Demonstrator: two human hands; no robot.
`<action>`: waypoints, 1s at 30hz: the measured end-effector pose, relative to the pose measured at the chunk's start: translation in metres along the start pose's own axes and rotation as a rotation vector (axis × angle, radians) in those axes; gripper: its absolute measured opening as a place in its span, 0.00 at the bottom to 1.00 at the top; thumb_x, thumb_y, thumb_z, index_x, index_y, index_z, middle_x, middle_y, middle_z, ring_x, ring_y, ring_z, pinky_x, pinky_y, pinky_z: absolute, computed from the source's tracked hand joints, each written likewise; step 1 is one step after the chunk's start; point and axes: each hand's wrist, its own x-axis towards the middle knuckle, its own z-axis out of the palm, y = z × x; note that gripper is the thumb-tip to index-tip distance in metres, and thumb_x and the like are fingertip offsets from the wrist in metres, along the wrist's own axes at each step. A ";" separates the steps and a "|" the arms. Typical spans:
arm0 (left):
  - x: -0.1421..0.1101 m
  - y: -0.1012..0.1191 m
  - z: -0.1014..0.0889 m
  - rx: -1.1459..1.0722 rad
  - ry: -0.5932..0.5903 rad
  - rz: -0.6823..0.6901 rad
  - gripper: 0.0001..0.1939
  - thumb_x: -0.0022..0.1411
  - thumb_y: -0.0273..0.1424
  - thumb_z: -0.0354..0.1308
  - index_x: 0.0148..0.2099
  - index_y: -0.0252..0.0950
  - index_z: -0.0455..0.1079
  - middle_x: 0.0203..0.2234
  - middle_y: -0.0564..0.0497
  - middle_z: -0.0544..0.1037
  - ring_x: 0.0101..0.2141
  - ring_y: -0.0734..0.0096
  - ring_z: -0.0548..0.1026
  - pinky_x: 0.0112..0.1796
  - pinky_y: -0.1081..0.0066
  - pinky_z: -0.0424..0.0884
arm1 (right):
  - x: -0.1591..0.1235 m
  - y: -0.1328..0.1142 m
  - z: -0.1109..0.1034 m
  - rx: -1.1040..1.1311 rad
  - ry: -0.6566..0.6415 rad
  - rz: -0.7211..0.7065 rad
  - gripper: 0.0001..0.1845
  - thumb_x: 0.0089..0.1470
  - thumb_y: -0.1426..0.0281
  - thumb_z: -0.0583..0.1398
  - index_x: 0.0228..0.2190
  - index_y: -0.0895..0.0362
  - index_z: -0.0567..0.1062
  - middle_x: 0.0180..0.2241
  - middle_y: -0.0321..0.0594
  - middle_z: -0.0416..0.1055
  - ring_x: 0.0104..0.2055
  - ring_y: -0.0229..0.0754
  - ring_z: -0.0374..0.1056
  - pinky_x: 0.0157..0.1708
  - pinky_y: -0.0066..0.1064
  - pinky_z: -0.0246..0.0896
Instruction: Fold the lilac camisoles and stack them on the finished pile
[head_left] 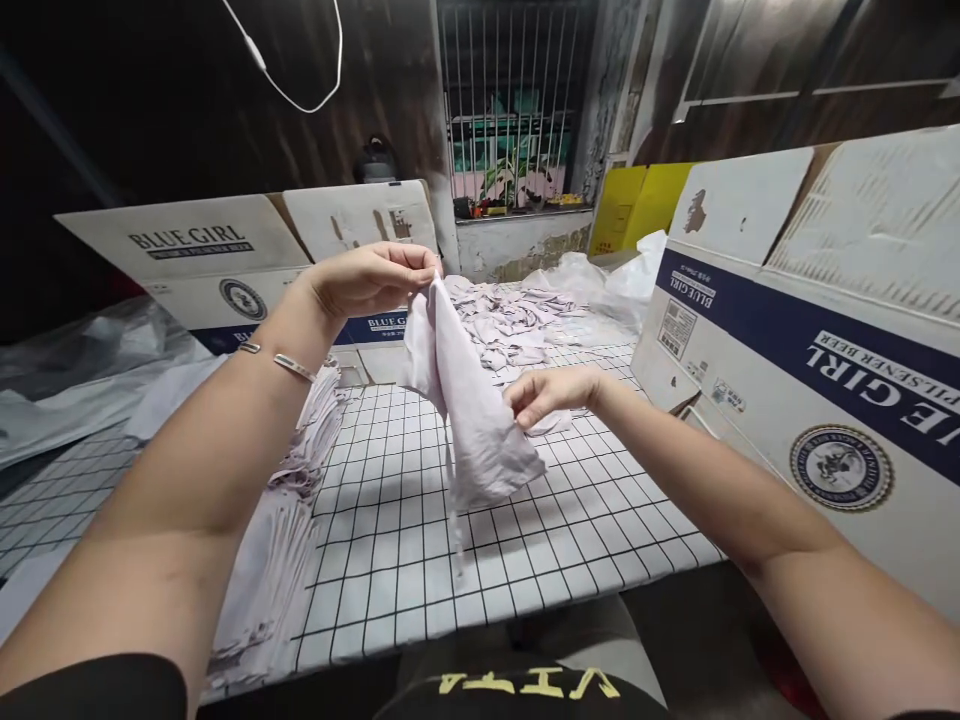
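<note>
A pale pinkish piece of fabric (pixel 480 430) hangs above the table, folded over on itself, with a thin strand dangling from its lower left. My left hand (pixel 382 272) is closed in a pinch on its top corner. Lower down, my right hand (pixel 551 395) pinches the fabric's right edge between thumb and fingers. To the left lies a stack of similar fabric pieces (pixel 270 560), layered in rows. Behind my hands a loose heap of the same fabric (pixel 517 310) spreads over the table.
The table has a white cover with a black grid (pixel 375 540). A white-and-blue carton (pixel 750 330) stands along the right side, another carton (pixel 202 240) at the back left. Clear plastic (pixel 592 275) lies by the heap. A barred window (pixel 517 110) is behind.
</note>
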 end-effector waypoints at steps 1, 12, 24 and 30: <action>-0.008 -0.001 -0.006 -0.005 0.035 -0.007 0.03 0.53 0.24 0.64 0.31 0.29 0.73 0.25 0.46 0.75 0.29 0.63 0.76 0.37 0.61 0.73 | 0.003 0.008 0.009 0.014 -0.024 0.005 0.14 0.49 0.65 0.68 0.33 0.63 0.76 0.30 0.38 0.75 0.34 0.36 0.70 0.39 0.30 0.62; -0.029 -0.014 -0.030 0.077 0.181 -0.035 0.04 0.52 0.27 0.65 0.30 0.32 0.73 0.23 0.47 0.75 0.30 0.61 0.77 0.36 0.62 0.75 | 0.068 0.003 0.017 -0.266 0.660 -0.402 0.31 0.46 0.62 0.69 0.49 0.54 0.65 0.53 0.44 0.64 0.44 0.39 0.63 0.45 0.35 0.60; -0.033 -0.026 -0.075 0.308 0.234 -0.168 0.10 0.49 0.34 0.68 0.33 0.33 0.76 0.29 0.46 0.78 0.37 0.56 0.76 0.42 0.60 0.70 | 0.041 0.050 -0.015 -0.088 0.349 0.080 0.18 0.40 0.60 0.70 0.28 0.62 0.77 0.26 0.35 0.71 0.30 0.36 0.66 0.33 0.30 0.62; -0.020 -0.063 -0.101 0.670 0.044 -0.419 0.14 0.39 0.37 0.70 0.30 0.36 0.79 0.29 0.48 0.79 0.37 0.61 0.74 0.43 0.67 0.67 | -0.004 0.017 -0.083 -0.360 0.664 0.170 0.19 0.38 0.57 0.70 0.26 0.59 0.78 0.26 0.36 0.72 0.31 0.37 0.66 0.35 0.31 0.59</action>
